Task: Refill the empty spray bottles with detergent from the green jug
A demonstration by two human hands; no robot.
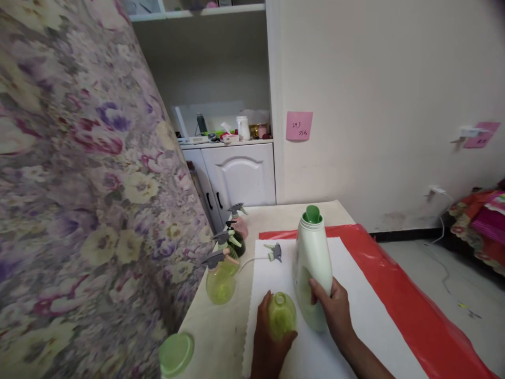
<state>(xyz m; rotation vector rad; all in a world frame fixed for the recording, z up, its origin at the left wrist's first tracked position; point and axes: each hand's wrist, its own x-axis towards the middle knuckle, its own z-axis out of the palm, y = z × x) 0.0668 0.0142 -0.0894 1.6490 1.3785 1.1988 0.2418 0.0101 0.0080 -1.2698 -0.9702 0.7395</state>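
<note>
Low centre of frame: my left hand (265, 337) wraps the uncapped green spray bottle (281, 315), my right hand (334, 310) clasps the white detergent bottle (313, 271) just right of it.

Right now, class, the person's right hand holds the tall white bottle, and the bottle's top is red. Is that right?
Not quite. The head view shows the right hand holding the tall white bottle, but its top is green, not red.

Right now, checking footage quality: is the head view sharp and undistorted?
Head view: soft light, no glare; the flowered cloth bows and smears; the left hand gripping the green bottle and right hand gripping the white bottle look slightly soft.
</note>
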